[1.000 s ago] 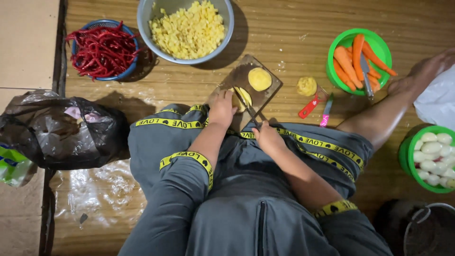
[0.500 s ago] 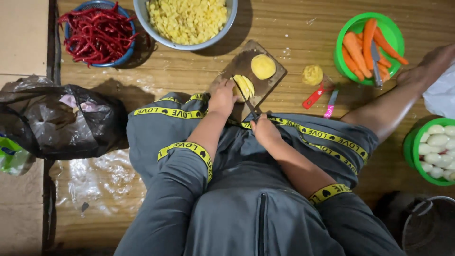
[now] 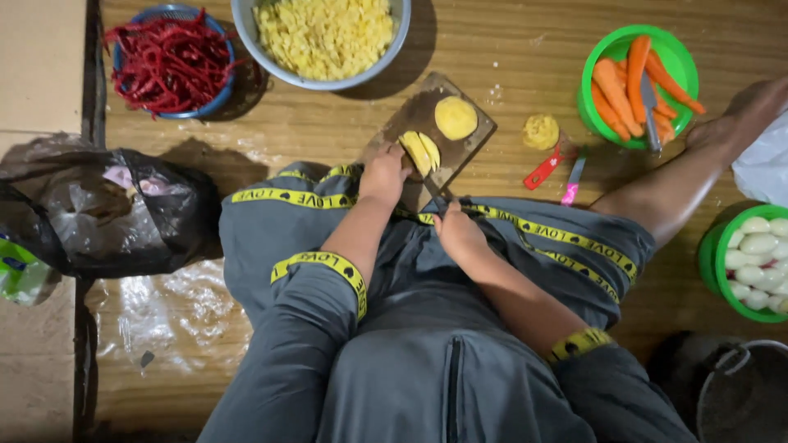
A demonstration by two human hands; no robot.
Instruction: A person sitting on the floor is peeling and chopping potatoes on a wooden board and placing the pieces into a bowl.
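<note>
Several pale-yellow potato slices [image 3: 420, 151] lean together, left hand [image 3: 384, 174] pinching them, right hand [image 3: 458, 231] gripping knife [image 3: 432, 189].

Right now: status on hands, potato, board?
Left hand steadies sliced yellow potato on dark wooden cutting board. Right hand grips knife. Nothing in the way.

Both hands [image 3: 384, 174] [image 3: 456, 231] reach forward, forearms bare, right fingers seemingly curled closed.
</note>
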